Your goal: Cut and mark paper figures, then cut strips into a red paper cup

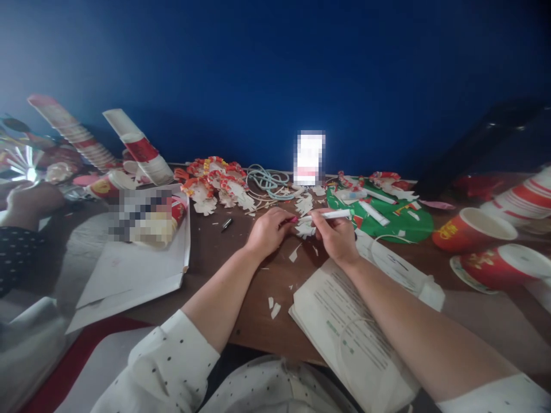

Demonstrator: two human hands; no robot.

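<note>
The right hand (338, 235) closes around a white marker (340, 215), which lies level across the gap between the hands; the left hand (269, 234), fingers curled in, pinches a small pink piece (294, 219). A white cutout (305, 230) sits just below the marker. Bare table (258, 298) runs from the left hand toward its near edge, with only scraps about. Right of that, a printed packet (340, 310) under the right forearm overhangs the edge; beyond the right hand, a green disc (411, 228) crowds the room.
</note>
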